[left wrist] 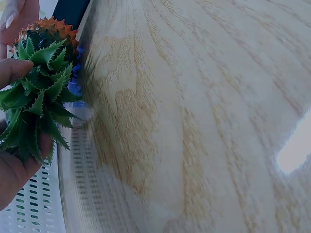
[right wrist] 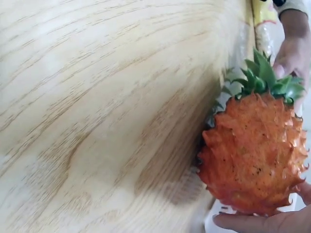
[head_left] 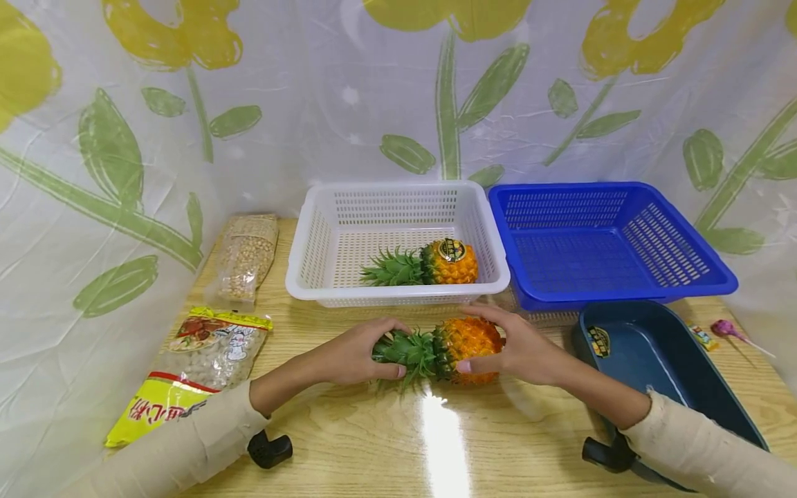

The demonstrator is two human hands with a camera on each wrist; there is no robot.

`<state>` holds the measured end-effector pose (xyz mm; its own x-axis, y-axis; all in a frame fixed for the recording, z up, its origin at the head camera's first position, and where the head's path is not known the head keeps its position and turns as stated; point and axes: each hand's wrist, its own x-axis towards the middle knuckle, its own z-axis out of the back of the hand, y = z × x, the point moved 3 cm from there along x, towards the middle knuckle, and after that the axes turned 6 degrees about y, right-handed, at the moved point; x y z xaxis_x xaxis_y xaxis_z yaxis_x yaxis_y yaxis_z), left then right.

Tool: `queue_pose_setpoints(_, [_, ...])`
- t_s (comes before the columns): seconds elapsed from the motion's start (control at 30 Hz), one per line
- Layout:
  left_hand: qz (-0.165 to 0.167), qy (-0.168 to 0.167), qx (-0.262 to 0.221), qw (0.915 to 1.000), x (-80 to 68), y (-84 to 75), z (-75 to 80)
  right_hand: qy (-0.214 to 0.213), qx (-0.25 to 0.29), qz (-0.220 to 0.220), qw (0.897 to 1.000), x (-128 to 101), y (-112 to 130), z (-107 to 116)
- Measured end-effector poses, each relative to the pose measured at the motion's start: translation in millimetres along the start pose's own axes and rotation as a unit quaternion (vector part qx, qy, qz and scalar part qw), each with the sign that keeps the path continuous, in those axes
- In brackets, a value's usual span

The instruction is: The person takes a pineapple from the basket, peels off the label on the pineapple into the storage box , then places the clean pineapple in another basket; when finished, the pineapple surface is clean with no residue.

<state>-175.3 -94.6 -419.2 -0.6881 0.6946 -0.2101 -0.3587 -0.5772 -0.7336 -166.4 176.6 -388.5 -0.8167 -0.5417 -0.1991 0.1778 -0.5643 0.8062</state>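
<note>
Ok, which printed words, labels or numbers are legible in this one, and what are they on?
No text can be read for certain.
Yellow snack bag: large red characters, too skewed and blurred to quote.
Round sticker on the pineapple in the white basket: print too small.
Sticker inside the dark blue tray: print too small.
Pineapple gripped by left hand and right hand: no label visible.

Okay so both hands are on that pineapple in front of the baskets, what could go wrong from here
1. The left hand grips only the leafy crown of the held pineapple; the spiky leaves may prick or tear off if it takes the weight.
2. The right hand curls round the rough orange body, which could slip.
3. The white basket already holds another pineapple, so the two may knock together.
</note>
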Motion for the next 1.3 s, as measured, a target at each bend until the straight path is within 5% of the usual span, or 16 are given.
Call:
queue_pose_setpoints(0.47, [-0.016, -0.002, 0.003, 0.9999, 1.0, 1.1, -0.3, -0.007, -0.05, 0.033, 0.998, 15.1, 2.8, -12.7])
queue_pose_setpoints(0.97, [-0.001, -0.001, -0.001, 1.0, 2.1, 0.9, -0.2, -0.006, -0.077, 0.021, 0.997, 20.0, 2.4, -14.4])
queue_pose_setpoints(1.3, [0.009, 0.001, -0.008, 0.9999, 2.2, 0.9, -0.2, -0.021, -0.116, 0.05, 0.992, 19.6, 5.9, -14.1])
